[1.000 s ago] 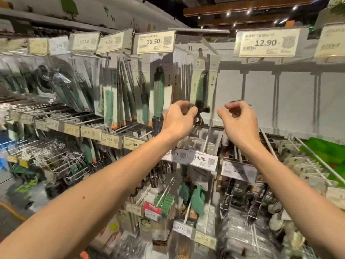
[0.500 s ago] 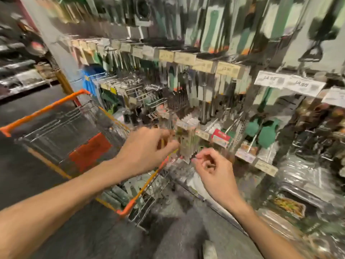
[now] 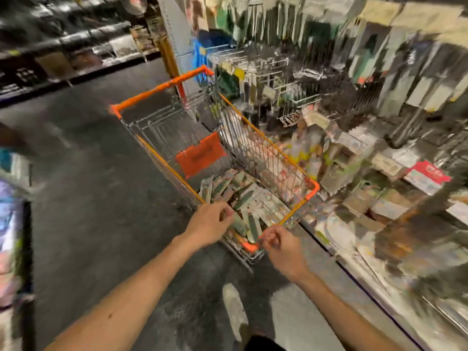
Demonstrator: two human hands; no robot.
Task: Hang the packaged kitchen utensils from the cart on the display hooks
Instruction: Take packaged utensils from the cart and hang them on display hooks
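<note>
An orange-rimmed wire cart (image 3: pixel 162 87) stands in the aisle below me, beside the shelving. Several packaged kitchen utensils (image 3: pixel 243 196) with green handles lie flat in its near end. My left hand (image 3: pixel 210 225) hovers over the cart's near rim, its fingers bent down toward the packages; blur hides whether it touches one. Just outside the cart's near corner is my right hand (image 3: pixel 282 247), loosely curled with nothing visible in it. The display hooks (image 3: pixel 298 72) with hanging utensils run along the right, heavily blurred.
Price tags and packed goods fill the lower shelves (image 3: pixel 379 193) on the right. Dark floor (image 3: pixel 96 198) stretches left of the cart. My shoe (image 3: pixel 235 310) shows below. More shelving (image 3: pixel 76 51) lines the far left.
My view has swung down and left from the hooks to the cart. Both hands dropped from the top hook to the cart's near end.
</note>
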